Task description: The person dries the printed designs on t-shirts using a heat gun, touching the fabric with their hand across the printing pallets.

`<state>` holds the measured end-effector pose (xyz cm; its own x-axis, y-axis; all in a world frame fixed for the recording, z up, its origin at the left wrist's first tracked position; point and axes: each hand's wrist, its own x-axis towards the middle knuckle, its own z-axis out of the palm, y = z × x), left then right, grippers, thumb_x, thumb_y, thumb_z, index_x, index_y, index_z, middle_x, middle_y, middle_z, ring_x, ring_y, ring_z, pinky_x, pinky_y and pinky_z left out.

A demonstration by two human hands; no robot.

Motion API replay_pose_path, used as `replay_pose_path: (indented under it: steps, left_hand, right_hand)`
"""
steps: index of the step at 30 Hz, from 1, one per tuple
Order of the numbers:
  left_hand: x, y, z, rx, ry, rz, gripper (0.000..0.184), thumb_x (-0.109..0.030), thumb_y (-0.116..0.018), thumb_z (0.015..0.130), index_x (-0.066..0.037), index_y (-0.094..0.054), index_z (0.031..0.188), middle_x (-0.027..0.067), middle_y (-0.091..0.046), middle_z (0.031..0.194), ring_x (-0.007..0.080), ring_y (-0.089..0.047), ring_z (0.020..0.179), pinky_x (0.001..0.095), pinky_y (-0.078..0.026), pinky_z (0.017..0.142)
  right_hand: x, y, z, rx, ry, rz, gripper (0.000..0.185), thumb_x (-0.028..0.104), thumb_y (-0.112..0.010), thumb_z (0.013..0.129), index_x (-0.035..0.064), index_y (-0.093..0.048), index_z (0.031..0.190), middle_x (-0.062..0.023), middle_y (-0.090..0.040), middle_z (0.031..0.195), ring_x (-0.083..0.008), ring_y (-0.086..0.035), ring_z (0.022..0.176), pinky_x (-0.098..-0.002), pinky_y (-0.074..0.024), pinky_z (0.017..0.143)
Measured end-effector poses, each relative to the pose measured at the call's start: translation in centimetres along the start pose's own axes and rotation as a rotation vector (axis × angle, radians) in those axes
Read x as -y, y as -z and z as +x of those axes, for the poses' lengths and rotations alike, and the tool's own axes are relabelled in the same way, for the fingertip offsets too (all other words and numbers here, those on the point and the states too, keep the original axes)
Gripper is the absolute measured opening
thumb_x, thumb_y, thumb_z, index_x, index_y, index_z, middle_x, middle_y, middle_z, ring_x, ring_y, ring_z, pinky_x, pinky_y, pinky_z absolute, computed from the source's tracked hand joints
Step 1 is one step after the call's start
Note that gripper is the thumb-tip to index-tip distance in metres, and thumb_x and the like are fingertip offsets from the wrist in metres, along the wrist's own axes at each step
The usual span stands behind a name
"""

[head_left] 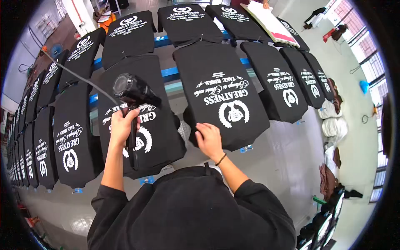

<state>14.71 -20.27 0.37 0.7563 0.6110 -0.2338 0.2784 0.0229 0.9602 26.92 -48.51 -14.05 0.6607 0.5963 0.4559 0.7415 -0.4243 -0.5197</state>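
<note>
A black hair dryer is in my left hand, fingers wrapped round its handle. Its cord runs off to the upper left. Below it lies a black shirt with white print, partly covered by the dryer and hand. My right hand rests on the lower left edge of the neighbouring black shirt, fingers extended. That shirt lies flat, and its white lettering and wreath emblem show upside down.
More printed black shirts stand in two rows to both sides, over blue rails. At the top right, another person's hand is at a framed screen. Bundled cloth lies on the right floor.
</note>
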Motion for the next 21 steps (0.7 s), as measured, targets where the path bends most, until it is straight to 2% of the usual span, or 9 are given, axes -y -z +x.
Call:
replay_pose_path:
  steps: [2, 4, 5, 7, 8, 11, 16, 21]
  left_hand:
    - [-0.9, -4.7, 1.8, 0.011, -0.001, -0.09, 0.018, -0.018, -0.066, 0.088, -0.002, -0.06, 0.084, 0.0048, -0.061, 0.065, 0.0118, -0.057, 0.05, 0.0257, -0.046, 0.045]
    - [-2.2, -9.7, 3.3, 0.031, -0.023, -0.051, 0.017, -0.017, -0.065, 0.088, -0.001, -0.059, 0.085, 0.0043, -0.06, 0.065, 0.0116, -0.057, 0.05, 0.0258, -0.047, 0.047]
    - [-2.9, -12.3, 4.1, 0.048, -0.02, -0.054, 0.018, -0.017, -0.066, 0.088, -0.001, -0.059, 0.085, 0.0044, -0.06, 0.065, 0.0114, -0.057, 0.05, 0.0257, -0.047, 0.048]
    - [-4.0, -17.8, 5.6, 0.052, -0.027, -0.058, 0.018, -0.017, -0.066, 0.087, -0.001, -0.059, 0.085, 0.0046, -0.061, 0.065, 0.0113, -0.056, 0.05, 0.0258, -0.046, 0.048]
    - [-4.9, -20.5, 6.2, 0.06, -0.043, -0.059, 0.018, -0.018, -0.066, 0.088, -0.002, -0.06, 0.085, 0.0049, -0.062, 0.066, 0.011, -0.056, 0.05, 0.0263, -0.046, 0.047]
    - [-7.1, -27.7, 7.9, 0.108, -0.032, -0.074, 0.018, -0.019, -0.066, 0.088, -0.002, -0.06, 0.085, 0.0045, -0.061, 0.066, 0.0109, -0.056, 0.05, 0.0258, -0.045, 0.046]
    - [-9.8, -35.6, 10.0, 0.123, -0.007, -0.074, 0.017, -0.016, -0.064, 0.088, 0.0, -0.06, 0.082, 0.0043, -0.061, 0.066, 0.0104, -0.056, 0.051, 0.0257, -0.045, 0.046]
    - [-9.8, -40.3, 11.2, 0.157, 0.012, -0.05, 0.018, -0.016, -0.066, 0.088, 0.0, -0.06, 0.083, 0.0048, -0.061, 0.065, 0.0104, -0.057, 0.051, 0.0256, -0.045, 0.046]
  right_hand:
    - [-4.5, 2.6, 1.5, -0.102, -0.043, -0.025, 0.022, 0.014, -0.066, 0.084, 0.0056, -0.065, 0.105, -0.0091, -0.068, 0.11, -0.0322, -0.059, 0.106, -0.043, -0.0437, 0.093]
    - [-9.9, 5.7, 2.9, -0.129, -0.09, -0.061, 0.026, 0.013, -0.066, 0.085, 0.0047, -0.064, 0.11, -0.0106, -0.067, 0.109, -0.0328, -0.058, 0.107, -0.0416, -0.0444, 0.092]
    - [-12.9, 6.8, 3.3, -0.178, -0.066, -0.079, 0.029, 0.014, -0.066, 0.086, 0.004, -0.063, 0.113, -0.0112, -0.066, 0.112, -0.0333, -0.056, 0.111, -0.0434, -0.0418, 0.096]
    - [-18.3, 9.3, 3.9, -0.119, -0.134, -0.192, 0.035, 0.02, -0.063, 0.089, 0.0042, -0.061, 0.121, -0.0106, -0.06, 0.127, -0.0351, -0.047, 0.122, -0.0462, -0.0338, 0.105]
    - [-20.6, 10.8, 3.9, -0.091, -0.155, -0.222, 0.038, 0.022, -0.062, 0.09, 0.0038, -0.059, 0.124, -0.0104, -0.056, 0.133, -0.0356, -0.045, 0.125, -0.046, -0.0336, 0.106]
    - [-26.5, 13.8, 3.6, -0.092, -0.205, -0.224, 0.042, 0.024, -0.06, 0.092, 0.0009, -0.056, 0.127, -0.0123, -0.053, 0.137, -0.037, -0.044, 0.126, -0.048, -0.0338, 0.106]
    - [-32.5, 15.5, 2.3, -0.014, -0.297, -0.191, 0.05, 0.029, -0.056, 0.095, -0.0022, -0.049, 0.134, -0.0162, -0.048, 0.142, -0.0389, -0.042, 0.128, -0.0492, -0.0342, 0.106]
    - [-34.3, 13.7, 2.5, 0.049, -0.414, -0.047, 0.058, 0.034, -0.052, 0.097, -0.0036, -0.041, 0.14, -0.02, -0.046, 0.142, -0.0383, -0.043, 0.128, -0.0473, -0.0351, 0.106]
